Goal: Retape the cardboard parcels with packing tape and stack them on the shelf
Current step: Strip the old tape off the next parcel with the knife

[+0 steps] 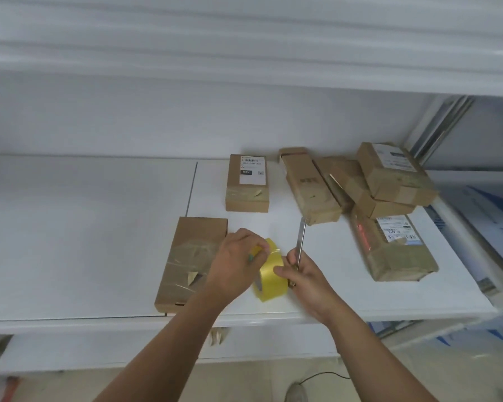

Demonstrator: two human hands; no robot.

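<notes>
- Tape roll [272, 275] stands on the shelf [99, 256], near edge, gripped between both hands.
- Left hand [238, 256] pinches its far rim.
- Right hand [299, 271] steadies its right face, clamped on scissors [301, 242] pointing far.
- Nearest parcel [190, 262] lies immediately left, long axis near-to-far.

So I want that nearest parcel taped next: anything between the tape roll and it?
Nothing visible but the left hand gripping the yellow tape roll, which overlaps the nearest parcel; the right hand holds a blade.
</notes>
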